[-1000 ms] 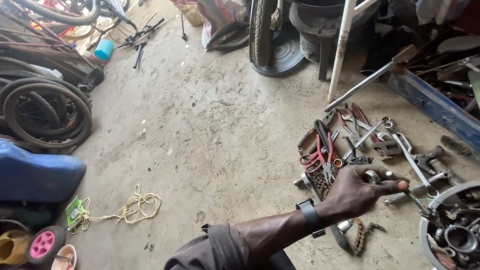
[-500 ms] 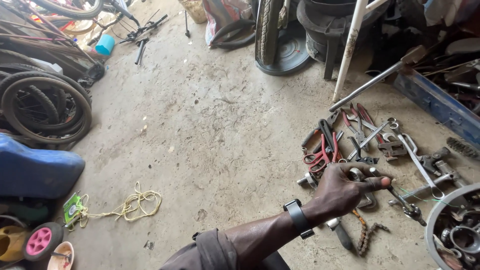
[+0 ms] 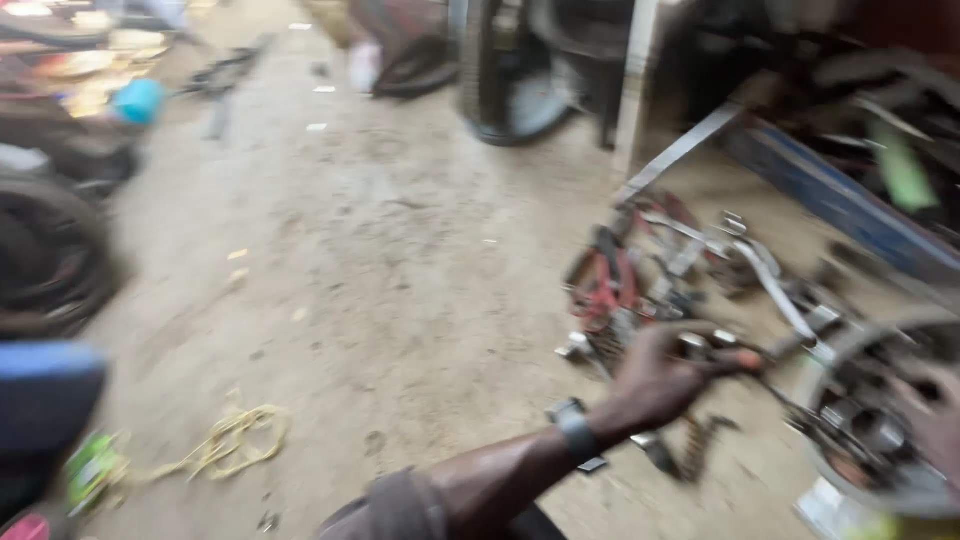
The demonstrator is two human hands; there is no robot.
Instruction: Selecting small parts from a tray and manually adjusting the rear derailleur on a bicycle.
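Note:
The view is heavily motion-blurred. My left hand point(image 3: 665, 375), with a dark watch point(image 3: 575, 430) on its wrist, reaches right over a heap of hand tools point(image 3: 680, 270) on the concrete floor. Its fingers are curled around a small metal tool point(image 3: 705, 345) at the near edge of the heap. Red-handled pliers point(image 3: 605, 280) and a long silver wrench point(image 3: 775, 285) lie just beyond the hand. At the right edge a blurred skin-toned shape, probably my right hand point(image 3: 935, 410), rests over a round metal tray point(image 3: 850, 345) of small parts; its fingers are not clear.
Tyres point(image 3: 50, 260) are stacked on the left, with a blue object point(image 3: 45, 385) below them. A yellow cord point(image 3: 225, 445) lies on the floor. A wheel point(image 3: 510, 80), a white pole point(image 3: 635, 80) and a blue beam point(image 3: 840, 200) stand at the back right.
The camera has swung and the picture has blurred. My left hand has stayed at the near edge of the tool heap and its fingers have curled tighter around a metal piece.

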